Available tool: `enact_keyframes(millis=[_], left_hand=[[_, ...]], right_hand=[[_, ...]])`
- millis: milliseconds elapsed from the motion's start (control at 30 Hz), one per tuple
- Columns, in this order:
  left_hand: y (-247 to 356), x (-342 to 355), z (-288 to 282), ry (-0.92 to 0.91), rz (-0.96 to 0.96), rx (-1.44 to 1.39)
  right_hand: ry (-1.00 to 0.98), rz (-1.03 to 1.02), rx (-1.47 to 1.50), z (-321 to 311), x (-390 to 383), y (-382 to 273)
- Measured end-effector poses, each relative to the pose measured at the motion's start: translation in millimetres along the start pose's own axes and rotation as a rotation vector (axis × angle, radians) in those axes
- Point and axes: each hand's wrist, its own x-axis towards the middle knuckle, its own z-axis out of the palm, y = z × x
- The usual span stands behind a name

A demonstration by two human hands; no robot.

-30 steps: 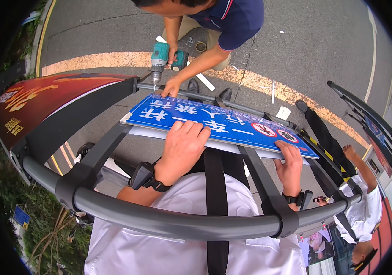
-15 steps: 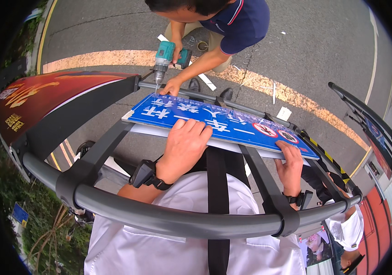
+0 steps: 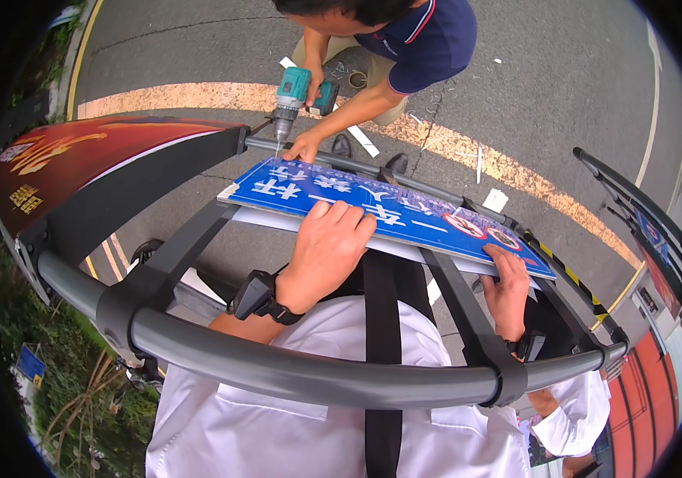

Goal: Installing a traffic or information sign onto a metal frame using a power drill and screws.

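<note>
A long blue sign [image 3: 416, 213] with white characters and two round red-bordered symbols lies slanted across the dark crossbars. My left hand [image 3: 326, 253] is closed on its near edge left of the middle, fingers curled over the face. Toward the right end, my right hand [image 3: 507, 291] grips the same edge, fingers on top and thumb below. A white sheet or panel [image 3: 269, 221] shows under the sign. Across from me, a co-worker holds a teal cordless drill [image 3: 291, 89] upright, its bit at the sign's far left corner. The co-worker's other hand [image 3: 303, 147] steadies that corner.
A thick grey curved tube [image 3: 317, 374] with dark crossbars [image 3: 468, 319] runs between my body and the sign. At left stands a red printed panel [image 3: 62, 167]. White strips [image 3: 363, 141] and a tape roll [image 3: 357, 80] lie on the road. Another person's white sleeve [image 3: 568, 422] is at lower right.
The view has shifted slightly. Both my hands keep their hold on the sign, and the drill stays at its far left corner. The person at lower right has moved.
</note>
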Motion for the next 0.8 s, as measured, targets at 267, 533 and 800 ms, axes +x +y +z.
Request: enact_keyframes(millis=[267, 533, 800], left_hand=[[-0.5, -0.9, 0.3, 0.015, 0.008, 0.014], [-1.5, -1.7, 1.7, 0.009, 0.013, 0.026], [-1.4, -1.9, 1.1, -0.006, 0.005, 0.021]], right_hand=[[-0.003, -0.003, -0.004, -0.9, 0.4, -2.2], [0.002, -0.004, 0.008, 0.8, -0.9, 0.1], [0.001, 0.007, 0.009, 1.0, -0.2, -1.0]])
